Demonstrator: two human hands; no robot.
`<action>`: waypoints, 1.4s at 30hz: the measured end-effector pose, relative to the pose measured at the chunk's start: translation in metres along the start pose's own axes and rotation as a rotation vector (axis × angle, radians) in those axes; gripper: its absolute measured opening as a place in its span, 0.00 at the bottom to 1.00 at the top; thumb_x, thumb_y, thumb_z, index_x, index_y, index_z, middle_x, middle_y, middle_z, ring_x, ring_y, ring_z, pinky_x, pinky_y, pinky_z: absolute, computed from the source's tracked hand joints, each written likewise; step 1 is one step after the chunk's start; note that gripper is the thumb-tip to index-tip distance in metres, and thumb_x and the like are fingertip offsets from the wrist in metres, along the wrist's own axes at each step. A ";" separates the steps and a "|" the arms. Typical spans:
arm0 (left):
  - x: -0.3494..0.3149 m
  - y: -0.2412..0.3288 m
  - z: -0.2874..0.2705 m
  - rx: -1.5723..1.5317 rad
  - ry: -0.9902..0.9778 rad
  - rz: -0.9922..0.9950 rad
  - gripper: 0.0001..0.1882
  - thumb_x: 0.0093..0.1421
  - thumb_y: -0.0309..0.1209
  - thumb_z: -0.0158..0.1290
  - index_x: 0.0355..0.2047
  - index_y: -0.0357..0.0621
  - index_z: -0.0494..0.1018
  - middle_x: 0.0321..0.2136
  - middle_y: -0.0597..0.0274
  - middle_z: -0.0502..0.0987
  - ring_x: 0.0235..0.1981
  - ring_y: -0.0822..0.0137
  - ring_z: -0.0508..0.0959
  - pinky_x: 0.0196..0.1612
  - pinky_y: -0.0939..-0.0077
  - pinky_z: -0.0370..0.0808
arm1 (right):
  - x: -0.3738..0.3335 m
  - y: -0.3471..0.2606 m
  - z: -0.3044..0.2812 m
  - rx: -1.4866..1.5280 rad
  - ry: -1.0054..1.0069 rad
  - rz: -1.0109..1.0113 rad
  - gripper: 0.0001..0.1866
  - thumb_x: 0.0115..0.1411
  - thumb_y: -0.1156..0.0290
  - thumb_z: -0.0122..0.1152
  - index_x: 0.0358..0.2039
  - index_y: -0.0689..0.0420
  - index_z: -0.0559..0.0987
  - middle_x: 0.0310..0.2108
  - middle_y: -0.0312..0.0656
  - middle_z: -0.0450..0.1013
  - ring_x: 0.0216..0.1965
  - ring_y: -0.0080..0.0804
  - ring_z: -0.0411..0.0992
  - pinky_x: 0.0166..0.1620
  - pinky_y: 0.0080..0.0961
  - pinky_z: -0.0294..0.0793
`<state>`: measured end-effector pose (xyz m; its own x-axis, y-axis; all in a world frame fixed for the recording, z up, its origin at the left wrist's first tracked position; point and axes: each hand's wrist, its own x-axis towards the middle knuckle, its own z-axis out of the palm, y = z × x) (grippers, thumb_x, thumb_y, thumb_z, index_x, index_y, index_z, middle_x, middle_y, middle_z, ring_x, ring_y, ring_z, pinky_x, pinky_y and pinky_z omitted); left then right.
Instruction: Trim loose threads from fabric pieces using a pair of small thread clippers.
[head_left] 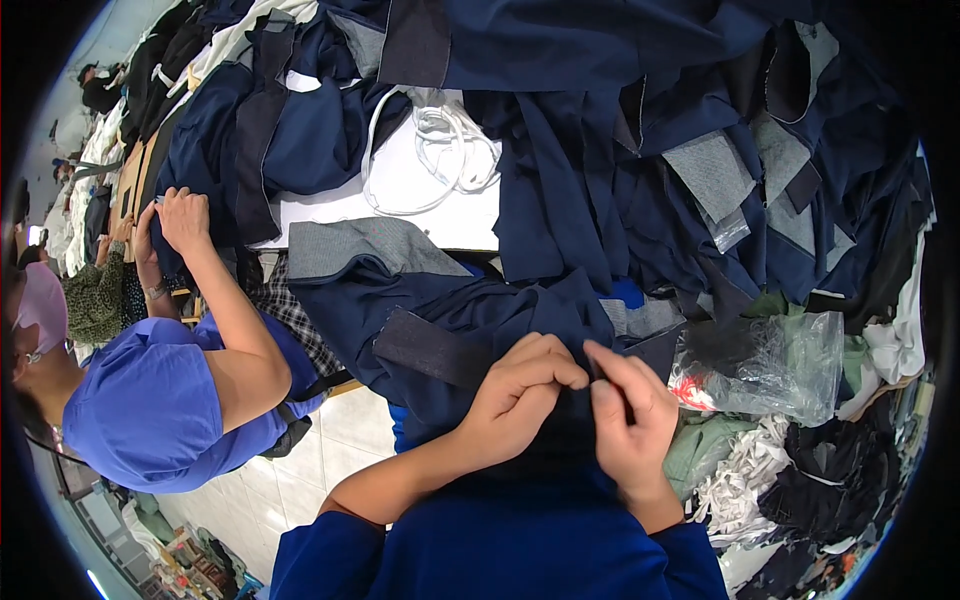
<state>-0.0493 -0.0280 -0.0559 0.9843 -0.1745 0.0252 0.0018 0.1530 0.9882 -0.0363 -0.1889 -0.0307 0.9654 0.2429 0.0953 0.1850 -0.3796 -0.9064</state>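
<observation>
A navy cloth garment with grey lining lies bunched across my lap, below the table edge. My left hand is closed at its near part, thumb and curled forefinger pinching the dark cloth. Close beside it on the right, my right hand pinches a dark edge of the same cloth between thumb and forefinger. The fingertips of both hands nearly meet; the small bit of cloth between them is hard to make out. A dark strip of the garment lies to the left of my left hand.
Heaped navy garments cover the white table, where a white cable lies coiled. Right of my hands are a clear plastic bag and white cloth scraps. At left, a co-worker in a blue shirt handles navy cloth.
</observation>
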 end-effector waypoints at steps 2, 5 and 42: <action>-0.001 -0.004 0.000 -0.159 -0.059 -0.079 0.08 0.53 0.20 0.39 0.30 0.35 0.70 0.29 0.60 0.69 0.34 0.67 0.67 0.42 0.77 0.62 | -0.001 0.007 0.004 0.457 0.089 0.247 0.15 0.58 0.79 0.56 0.47 0.64 0.76 0.29 0.40 0.72 0.27 0.20 0.67 0.32 0.15 0.65; 0.002 -0.008 -0.003 -0.451 -0.057 -0.193 0.08 0.53 0.23 0.39 0.30 0.35 0.67 0.31 0.62 0.66 0.36 0.70 0.66 0.44 0.80 0.60 | -0.001 0.006 -0.003 0.695 0.061 0.496 0.17 0.57 0.79 0.56 0.49 0.64 0.75 0.33 0.38 0.72 0.29 0.18 0.65 0.34 0.13 0.64; 0.004 0.001 -0.008 -0.186 -0.007 -0.165 0.08 0.53 0.19 0.42 0.31 0.33 0.71 0.29 0.60 0.69 0.33 0.67 0.68 0.40 0.78 0.62 | 0.003 -0.008 -0.008 -0.033 0.041 -0.048 0.20 0.47 0.80 0.65 0.44 0.62 0.79 0.22 0.40 0.69 0.19 0.24 0.68 0.23 0.17 0.67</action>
<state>-0.0440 -0.0212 -0.0557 0.9667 -0.2188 -0.1326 0.1957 0.2984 0.9342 -0.0331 -0.1920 -0.0200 0.9618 0.2253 0.1555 0.2365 -0.3977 -0.8865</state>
